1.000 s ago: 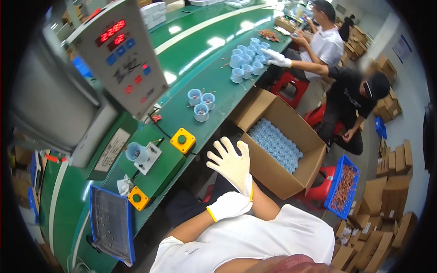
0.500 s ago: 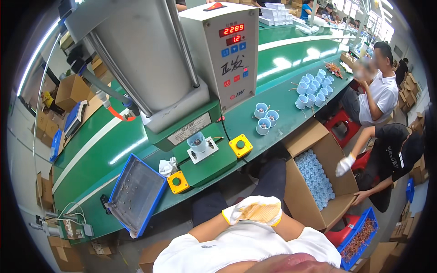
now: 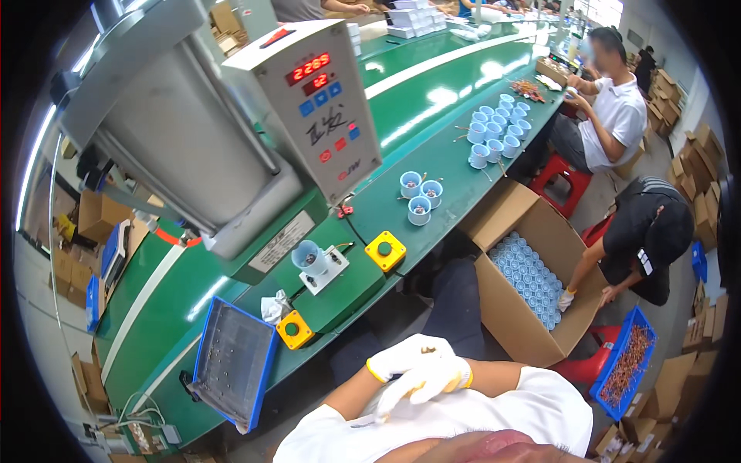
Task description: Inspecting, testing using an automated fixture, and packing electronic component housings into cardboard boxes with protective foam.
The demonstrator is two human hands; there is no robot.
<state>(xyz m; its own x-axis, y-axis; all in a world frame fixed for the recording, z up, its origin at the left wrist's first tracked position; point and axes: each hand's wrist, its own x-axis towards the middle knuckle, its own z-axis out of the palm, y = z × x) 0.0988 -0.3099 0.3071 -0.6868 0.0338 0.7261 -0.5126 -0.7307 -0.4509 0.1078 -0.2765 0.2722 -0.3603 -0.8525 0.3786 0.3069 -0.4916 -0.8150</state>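
Note:
Both my hands wear white gloves with yellow cuffs and meet in front of my chest. My left hand (image 3: 404, 356) lies partly under the other; its fingertips are hidden, and a small brownish spot shows near its far end. My right hand (image 3: 434, 378) crosses over it, fingers stretched down and left with gaps between them, holding nothing visible. Beyond them, a light-blue cup (image 3: 309, 259) with a small metal part inside stands on the metal plate (image 3: 333, 272) of a press (image 3: 185, 131). Yellow boxes with green buttons, one left (image 3: 294, 329) and one right (image 3: 385, 251), flank it.
Several light-blue cups (image 3: 419, 210) stand on the green bench, with a larger group (image 3: 494, 133) farther along. A blue tray (image 3: 269, 363) holds small bits. A cardboard box (image 3: 509, 339) of cups sits right, where a co-worker (image 3: 648, 231) reaches in. Another person (image 3: 617, 116) sits beyond.
My right hand's fingers have come away from the clasp and now stretch downward. The co-worker at the box has bent forward and put a gloved hand inside. The whole view has shifted.

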